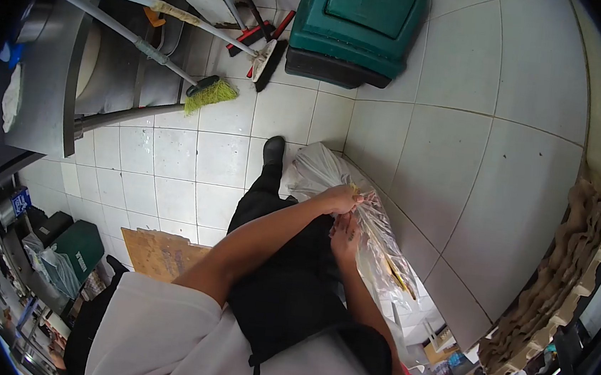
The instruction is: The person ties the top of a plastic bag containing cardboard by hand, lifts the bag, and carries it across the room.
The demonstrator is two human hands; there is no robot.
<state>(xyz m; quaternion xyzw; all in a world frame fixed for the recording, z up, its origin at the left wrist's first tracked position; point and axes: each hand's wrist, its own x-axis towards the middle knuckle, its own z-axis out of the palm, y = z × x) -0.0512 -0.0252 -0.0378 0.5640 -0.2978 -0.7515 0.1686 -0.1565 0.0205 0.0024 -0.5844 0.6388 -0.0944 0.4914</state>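
Observation:
A large clear plastic bag (316,169) stands against the tiled wall, in front of my body, with yellowish and reddish contents showing through its lower right part. My left hand (343,200) and my right hand (344,233) are close together at the bag's gathered edge. The hand higher in the view has its fingers closed on the plastic. Just below it, the other hand has curled fingers against the same plastic; its fingertips are partly hidden.
A green bin (361,21) stands at the top, beside brooms (210,96). Metal shelving (45,86) is at the left, cardboard (159,254) on the floor, egg trays (549,281) at the right. Another person's dark-clothed leg (93,312) shows lower left.

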